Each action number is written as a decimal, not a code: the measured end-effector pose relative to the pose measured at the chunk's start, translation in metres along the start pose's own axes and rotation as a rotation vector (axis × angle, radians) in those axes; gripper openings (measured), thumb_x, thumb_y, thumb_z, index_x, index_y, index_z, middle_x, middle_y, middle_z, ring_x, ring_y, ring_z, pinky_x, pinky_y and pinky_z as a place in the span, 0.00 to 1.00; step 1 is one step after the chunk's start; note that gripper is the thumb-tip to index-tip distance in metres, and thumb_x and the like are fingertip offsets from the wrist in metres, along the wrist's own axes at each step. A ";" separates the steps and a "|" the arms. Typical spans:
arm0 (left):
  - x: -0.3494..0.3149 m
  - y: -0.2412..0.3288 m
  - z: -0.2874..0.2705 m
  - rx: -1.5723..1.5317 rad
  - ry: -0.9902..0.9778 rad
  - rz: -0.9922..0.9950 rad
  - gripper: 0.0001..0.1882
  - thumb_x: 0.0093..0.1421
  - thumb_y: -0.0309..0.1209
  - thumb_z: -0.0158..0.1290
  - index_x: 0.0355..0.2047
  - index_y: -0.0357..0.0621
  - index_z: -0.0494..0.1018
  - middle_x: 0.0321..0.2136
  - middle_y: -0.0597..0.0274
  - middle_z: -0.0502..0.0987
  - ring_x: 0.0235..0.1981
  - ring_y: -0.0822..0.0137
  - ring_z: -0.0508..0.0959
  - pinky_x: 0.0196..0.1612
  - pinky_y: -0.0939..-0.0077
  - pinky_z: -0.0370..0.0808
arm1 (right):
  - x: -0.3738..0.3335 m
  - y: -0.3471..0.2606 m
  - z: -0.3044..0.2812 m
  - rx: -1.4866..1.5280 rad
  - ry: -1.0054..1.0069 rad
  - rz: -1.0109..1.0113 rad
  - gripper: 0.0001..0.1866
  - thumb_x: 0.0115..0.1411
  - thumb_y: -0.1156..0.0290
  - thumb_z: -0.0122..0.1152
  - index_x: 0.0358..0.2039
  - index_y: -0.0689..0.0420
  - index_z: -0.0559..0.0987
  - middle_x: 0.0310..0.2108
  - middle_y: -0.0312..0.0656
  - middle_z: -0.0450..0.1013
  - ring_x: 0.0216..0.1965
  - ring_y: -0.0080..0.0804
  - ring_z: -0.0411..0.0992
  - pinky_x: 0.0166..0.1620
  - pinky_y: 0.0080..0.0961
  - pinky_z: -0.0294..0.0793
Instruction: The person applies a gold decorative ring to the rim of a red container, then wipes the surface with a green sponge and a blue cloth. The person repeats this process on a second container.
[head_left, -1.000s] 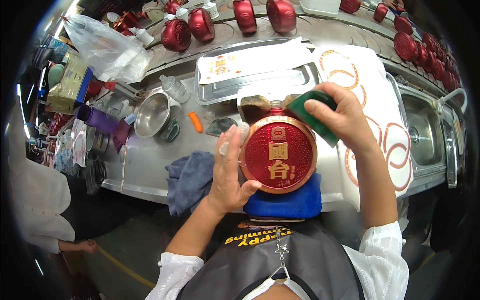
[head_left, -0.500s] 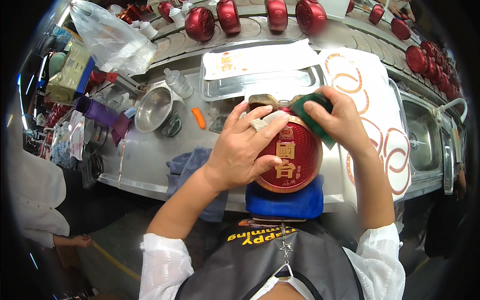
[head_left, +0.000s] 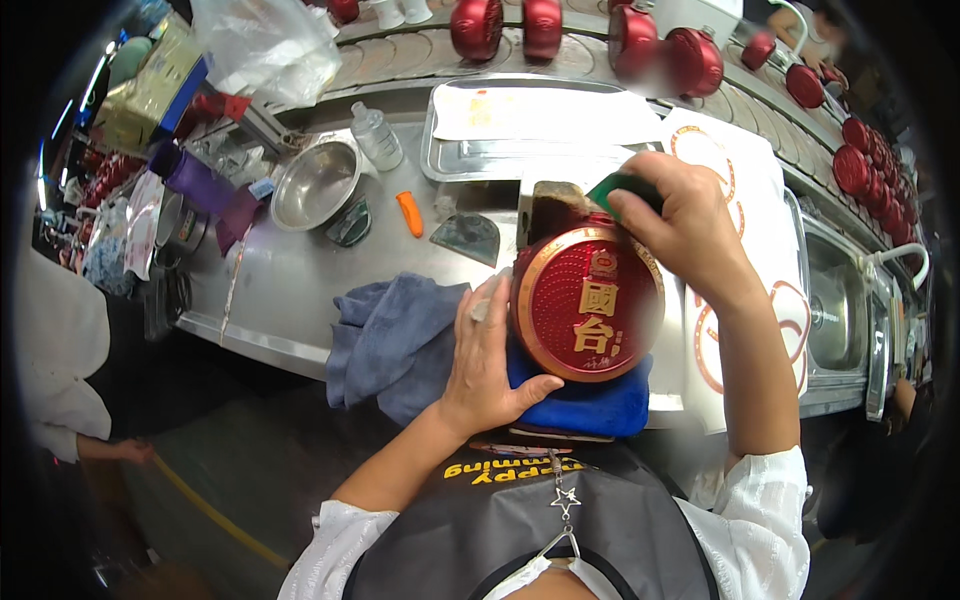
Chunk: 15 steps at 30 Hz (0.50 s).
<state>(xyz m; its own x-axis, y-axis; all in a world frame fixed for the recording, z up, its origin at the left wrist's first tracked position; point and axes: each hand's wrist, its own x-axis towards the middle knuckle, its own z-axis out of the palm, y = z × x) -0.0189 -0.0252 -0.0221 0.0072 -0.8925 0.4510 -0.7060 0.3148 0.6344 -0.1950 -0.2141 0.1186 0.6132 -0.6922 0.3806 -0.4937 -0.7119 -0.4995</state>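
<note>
A round, flat red bottle (head_left: 590, 300) with a gold rim and raised gold lettering rests face up on a folded blue cloth (head_left: 600, 405). My left hand (head_left: 482, 365) lies along the bottle's left side, fingers stretched out and thumb apart. A pale wrapping (head_left: 484, 300) covers one of its fingers. At the bottle's upper right, my right hand (head_left: 685, 215) pinches a dark green scraper-like sheet (head_left: 612, 190) near the rim. Beyond the bottle's top edge is a brownish padded block (head_left: 556, 205); the neck is mostly hidden.
A grey-blue towel (head_left: 390, 345) lies to the left. Beyond it are a dark scraper plate (head_left: 468, 238), an orange cutter (head_left: 409, 214), a steel bowl (head_left: 316, 187) and a clear bottle (head_left: 376, 138). Ring-shaped label sheets (head_left: 705, 150) lie right, a metal tray (head_left: 470, 160) behind, and a conveyor (head_left: 400, 50) carries red bottles.
My left hand has slid off the bottle's face to its left side, uncovering the front. My right hand still grips the green sheet, near the upper rim. The conveyor bottles have shifted in view.
</note>
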 end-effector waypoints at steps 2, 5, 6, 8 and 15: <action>0.001 -0.002 -0.001 0.023 -0.011 0.009 0.64 0.58 0.65 0.60 0.74 0.26 0.43 0.68 0.32 0.59 0.70 0.37 0.58 0.72 0.35 0.47 | -0.001 -0.014 0.007 -0.053 -0.067 -0.126 0.07 0.59 0.72 0.67 0.32 0.61 0.79 0.31 0.49 0.76 0.33 0.53 0.78 0.38 0.41 0.78; 0.004 -0.001 -0.002 -0.010 0.020 0.009 0.63 0.57 0.62 0.63 0.75 0.29 0.45 0.65 0.37 0.65 0.69 0.37 0.61 0.71 0.33 0.47 | -0.003 -0.035 0.017 -0.246 -0.123 -0.330 0.05 0.55 0.70 0.67 0.28 0.54 0.79 0.30 0.38 0.73 0.34 0.42 0.76 0.39 0.39 0.71; 0.004 -0.001 -0.002 -0.019 0.022 -0.002 0.63 0.56 0.62 0.64 0.75 0.30 0.46 0.65 0.38 0.66 0.69 0.37 0.61 0.70 0.33 0.48 | -0.004 -0.042 0.022 -0.320 -0.108 -0.410 0.04 0.54 0.70 0.67 0.27 0.52 0.78 0.30 0.36 0.72 0.32 0.39 0.75 0.39 0.38 0.70; 0.003 -0.001 0.000 -0.053 0.059 -0.006 0.63 0.54 0.60 0.66 0.75 0.33 0.47 0.64 0.40 0.68 0.68 0.37 0.63 0.70 0.32 0.48 | -0.007 -0.054 0.028 -0.341 -0.166 -0.439 0.04 0.52 0.69 0.66 0.25 0.50 0.78 0.29 0.35 0.70 0.32 0.36 0.75 0.40 0.38 0.68; 0.000 -0.009 0.009 -0.019 0.093 0.045 0.62 0.54 0.59 0.66 0.74 0.30 0.49 0.64 0.39 0.68 0.67 0.38 0.64 0.71 0.38 0.52 | -0.041 -0.086 0.040 -0.415 -0.265 -0.561 0.06 0.48 0.66 0.65 0.28 0.49 0.79 0.32 0.33 0.69 0.33 0.32 0.70 0.44 0.41 0.65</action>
<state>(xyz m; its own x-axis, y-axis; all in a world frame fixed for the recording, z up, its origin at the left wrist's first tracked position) -0.0188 -0.0314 -0.0337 0.0420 -0.8436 0.5353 -0.6939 0.3609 0.6232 -0.1530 -0.1196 0.1150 0.9438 -0.1970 0.2652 -0.2224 -0.9725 0.0692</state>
